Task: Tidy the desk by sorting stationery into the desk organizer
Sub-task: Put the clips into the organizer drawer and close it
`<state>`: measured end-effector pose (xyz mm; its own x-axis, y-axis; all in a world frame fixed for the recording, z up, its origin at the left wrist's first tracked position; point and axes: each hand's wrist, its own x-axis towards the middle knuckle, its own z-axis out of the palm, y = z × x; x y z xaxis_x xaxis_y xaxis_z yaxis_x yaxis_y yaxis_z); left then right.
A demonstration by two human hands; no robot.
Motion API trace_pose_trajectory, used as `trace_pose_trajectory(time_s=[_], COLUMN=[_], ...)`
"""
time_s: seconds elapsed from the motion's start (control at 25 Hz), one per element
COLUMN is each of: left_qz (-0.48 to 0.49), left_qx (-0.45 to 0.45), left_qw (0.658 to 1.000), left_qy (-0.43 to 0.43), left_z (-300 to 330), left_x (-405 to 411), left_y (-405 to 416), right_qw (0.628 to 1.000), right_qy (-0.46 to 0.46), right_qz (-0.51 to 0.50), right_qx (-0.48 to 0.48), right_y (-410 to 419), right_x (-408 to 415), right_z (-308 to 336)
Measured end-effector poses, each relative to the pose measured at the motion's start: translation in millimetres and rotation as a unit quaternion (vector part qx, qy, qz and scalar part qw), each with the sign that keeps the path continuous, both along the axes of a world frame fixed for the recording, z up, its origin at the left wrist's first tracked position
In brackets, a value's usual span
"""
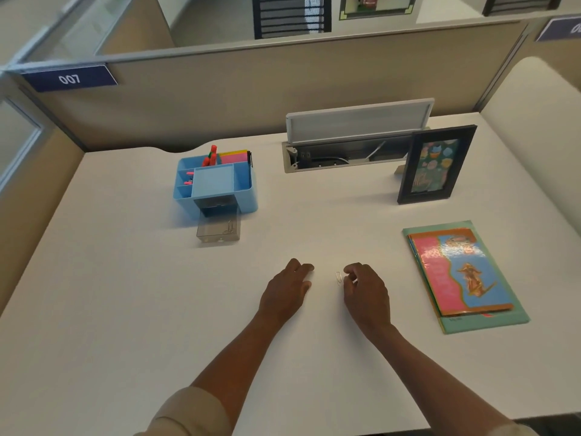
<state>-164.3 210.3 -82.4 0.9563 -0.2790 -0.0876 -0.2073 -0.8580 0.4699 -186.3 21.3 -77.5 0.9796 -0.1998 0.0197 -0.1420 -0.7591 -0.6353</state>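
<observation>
1. A pale bench (125,309) stands in a cubicle.
2. A paperclip (338,278) lies near its front-middle; the right hand (366,291), fingers curled, is closing on it, seemingly not yet gripping. The left hand (287,287) rests relaxed.
3. Next: pinch and carry it to the organizer (217,184) and its open drawer (218,228), back-left.

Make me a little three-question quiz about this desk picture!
1. True or false: the clear drawer of the blue organizer is pulled out.
2. What small thing lies on the desk by the right hand?
3. The picture frame is: A) lying flat B) standing C) inside the organizer.

Key
1. True.
2. A paper clip, at the fingertips; whether it is pinched yet is unclear.
3. B.
</observation>
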Motion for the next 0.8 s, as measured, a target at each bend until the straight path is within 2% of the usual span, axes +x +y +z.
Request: trace_pose_trajectory(time_s=[0.16, 0.28, 0.44, 0.8], left_qz=[0.052, 0.082, 0.058, 0.062], left_qx=[-0.021, 0.007, 0.079, 0.116], left_qw=[0.998, 0.996, 0.994, 0.99], left_qy=[0.014, -0.025, -0.057, -0.05], left_z=[2, 1, -6, -8], left_x=[1, -4, -9, -9], left_y=[7, 13, 21, 16], right_qw=[1.0, 1.0, 0.999, 0.993], right_qy=[-0.011, -0.014, -0.005, 0.037], right_qz=[0.017, 0.023, 0.042, 0.112], right_qx=[-0.001, 0.001, 0.01, 0.003], right_y=[6, 10, 22, 50], right_x=[5, 8, 11, 18], right_z=[2, 2, 3, 2])
